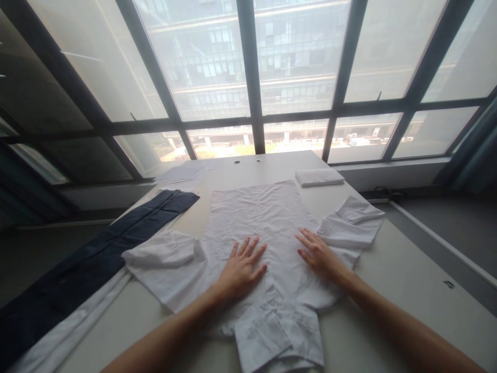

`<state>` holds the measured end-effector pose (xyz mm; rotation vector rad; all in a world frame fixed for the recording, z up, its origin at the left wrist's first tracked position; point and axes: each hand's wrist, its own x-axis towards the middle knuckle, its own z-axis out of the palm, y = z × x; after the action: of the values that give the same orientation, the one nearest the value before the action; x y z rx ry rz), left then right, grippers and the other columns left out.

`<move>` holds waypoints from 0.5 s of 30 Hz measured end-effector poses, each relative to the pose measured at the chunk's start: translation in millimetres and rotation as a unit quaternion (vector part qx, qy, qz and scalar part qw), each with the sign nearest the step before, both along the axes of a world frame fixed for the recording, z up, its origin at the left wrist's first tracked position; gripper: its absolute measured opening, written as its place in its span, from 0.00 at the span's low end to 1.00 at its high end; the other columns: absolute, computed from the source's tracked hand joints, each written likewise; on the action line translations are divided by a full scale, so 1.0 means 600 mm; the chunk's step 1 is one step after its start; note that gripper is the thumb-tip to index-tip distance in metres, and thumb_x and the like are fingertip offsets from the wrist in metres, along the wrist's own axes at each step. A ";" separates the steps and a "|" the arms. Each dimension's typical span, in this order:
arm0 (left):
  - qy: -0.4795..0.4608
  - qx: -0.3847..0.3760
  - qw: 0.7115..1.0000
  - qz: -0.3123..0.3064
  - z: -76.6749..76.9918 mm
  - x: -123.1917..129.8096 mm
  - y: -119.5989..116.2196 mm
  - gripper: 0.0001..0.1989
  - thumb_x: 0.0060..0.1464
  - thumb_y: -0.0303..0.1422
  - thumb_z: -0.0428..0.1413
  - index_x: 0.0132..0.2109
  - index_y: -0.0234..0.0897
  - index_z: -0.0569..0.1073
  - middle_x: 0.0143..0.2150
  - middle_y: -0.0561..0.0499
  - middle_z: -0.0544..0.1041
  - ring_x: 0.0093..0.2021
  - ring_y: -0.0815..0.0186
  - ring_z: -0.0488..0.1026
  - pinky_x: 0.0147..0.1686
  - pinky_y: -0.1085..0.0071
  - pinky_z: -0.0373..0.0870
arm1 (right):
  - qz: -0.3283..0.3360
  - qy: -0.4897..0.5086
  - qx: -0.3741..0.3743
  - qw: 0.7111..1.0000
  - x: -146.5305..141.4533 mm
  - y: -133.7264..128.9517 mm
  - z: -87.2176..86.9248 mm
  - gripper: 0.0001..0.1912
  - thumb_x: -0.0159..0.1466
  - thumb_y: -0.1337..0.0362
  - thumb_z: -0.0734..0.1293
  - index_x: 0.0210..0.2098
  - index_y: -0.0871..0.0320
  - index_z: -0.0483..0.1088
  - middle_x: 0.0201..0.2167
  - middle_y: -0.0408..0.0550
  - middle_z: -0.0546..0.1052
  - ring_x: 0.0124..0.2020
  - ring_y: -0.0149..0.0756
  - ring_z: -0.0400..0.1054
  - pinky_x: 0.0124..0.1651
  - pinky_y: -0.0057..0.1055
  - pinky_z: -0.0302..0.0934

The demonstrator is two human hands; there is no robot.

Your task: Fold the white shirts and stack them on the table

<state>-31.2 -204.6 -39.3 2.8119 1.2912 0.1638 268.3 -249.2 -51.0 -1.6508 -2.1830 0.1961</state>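
Observation:
A white short-sleeved shirt [252, 212] lies spread on the white table [404, 300], its collar [267, 336] towards me and its hem at the far end. Both sleeves stretch out to the sides, and wrinkles run down the middle. My left hand [243, 267] rests palm down on the shirt's middle, fingers spread. Flat on the right part of the shirt, close to the right sleeve [353, 223], is my right hand [316, 254], its fingers also apart. Neither hand grips any cloth.
Dark navy trousers [101, 248] lie along the table's left side, with white cloth [85, 321] beside them. A folded white cloth [319, 177] sits at the back right. White sheets [182, 172] lie at the back left. Large windows [295, 57] stand beyond the table.

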 end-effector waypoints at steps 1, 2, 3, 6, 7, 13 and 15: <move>0.001 -0.003 1.000 0.000 0.001 0.000 0.000 0.30 0.69 0.51 0.44 0.73 0.48 0.56 0.76 0.47 0.50 0.75 0.48 0.44 0.69 0.41 0.44 | 0.000 -0.001 0.000 1.000 0.001 0.000 0.001 0.27 0.72 0.59 0.57 0.68 0.61 0.61 0.72 0.60 0.56 0.73 0.45 0.47 0.72 0.49 0.46; 0.001 -0.007 1.000 0.000 0.002 0.001 -0.001 0.31 0.69 0.52 0.44 0.73 0.48 0.56 0.76 0.47 0.50 0.75 0.48 0.44 0.69 0.41 0.44 | 0.000 -0.005 -0.004 1.000 0.002 -0.001 0.001 0.27 0.72 0.59 0.57 0.68 0.61 0.61 0.72 0.60 0.56 0.73 0.46 0.47 0.72 0.49 0.45; 0.002 -0.009 1.000 -0.001 0.003 0.001 -0.001 0.31 0.69 0.52 0.44 0.73 0.48 0.56 0.76 0.47 0.50 0.75 0.48 0.44 0.68 0.41 0.44 | 0.001 -0.012 -0.010 1.000 0.003 -0.001 0.000 0.27 0.72 0.59 0.57 0.68 0.61 0.61 0.72 0.61 0.56 0.73 0.46 0.46 0.72 0.50 0.45; 0.003 -0.012 1.000 0.001 0.001 0.000 0.000 0.31 0.69 0.51 0.44 0.73 0.48 0.56 0.76 0.47 0.50 0.75 0.48 0.44 0.68 0.40 0.43 | 0.002 -0.033 -0.028 0.999 0.003 -0.003 -0.002 0.28 0.71 0.59 0.58 0.68 0.61 0.60 0.72 0.62 0.55 0.73 0.48 0.46 0.72 0.51 0.43; 0.002 -0.012 1.000 0.001 0.000 0.000 0.001 0.31 0.69 0.51 0.44 0.73 0.48 0.56 0.76 0.47 0.50 0.75 0.48 0.44 0.68 0.40 0.43 | 0.001 -0.036 -0.030 0.999 0.002 -0.003 -0.002 0.28 0.71 0.59 0.59 0.68 0.62 0.60 0.72 0.63 0.55 0.73 0.48 0.46 0.72 0.51 0.43; -0.044 0.007 0.999 -0.017 0.012 0.001 -0.005 0.30 0.69 0.46 0.47 0.73 0.48 0.56 0.75 0.47 0.53 0.74 0.50 0.48 0.69 0.43 0.47 | 0.006 -0.035 0.013 0.999 -0.003 -0.006 0.004 0.28 0.70 0.62 0.59 0.68 0.60 0.59 0.72 0.60 0.54 0.74 0.46 0.45 0.72 0.51 0.44; -0.076 0.028 0.996 -0.024 0.019 0.003 -0.009 0.29 0.69 0.42 0.48 0.73 0.46 0.55 0.74 0.48 0.55 0.73 0.54 0.50 0.70 0.49 0.48 | 0.014 -0.029 0.037 0.999 -0.006 -0.006 0.006 0.28 0.70 0.63 0.59 0.69 0.59 0.58 0.73 0.58 0.54 0.74 0.45 0.44 0.72 0.50 0.44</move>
<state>-29.3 -210.1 -27.9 2.8090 1.2032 0.4089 264.5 -252.7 -47.3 -1.6057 -2.2282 0.0748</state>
